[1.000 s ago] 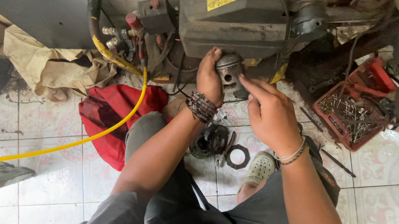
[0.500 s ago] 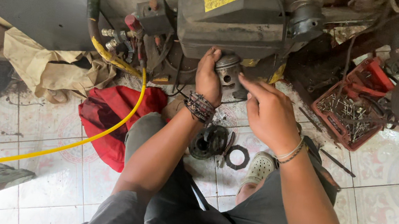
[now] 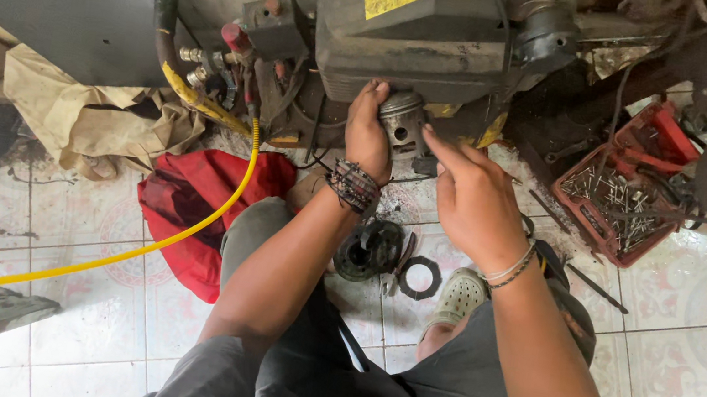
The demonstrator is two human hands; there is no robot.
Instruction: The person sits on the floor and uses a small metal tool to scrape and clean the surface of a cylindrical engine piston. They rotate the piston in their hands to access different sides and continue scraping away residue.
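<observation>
A dull grey ribbed metal cylinder [image 3: 403, 121], piston-like, sits just under the dark grimy engine block with a yellow label [image 3: 414, 27], clasped from its left by the left hand [image 3: 368, 141], fingers curled round it. The right hand [image 3: 473, 201] is just beside it, forefinger stretched to its lower edge, gripping nothing. Below the grip lie a round black metal part [image 3: 368, 248] and a black ring [image 3: 422, 277] on the white tiles [image 3: 689, 366]; a red cloth [image 3: 191, 203] and yellow hose [image 3: 184, 225] lie to the left, a red tray of nails [image 3: 625, 204] to the right.

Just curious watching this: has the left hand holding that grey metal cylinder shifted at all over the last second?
No. The left hand keeps gripping the grey metal cylinder at the same spot under the dark machine housing with the yellow label.
</observation>
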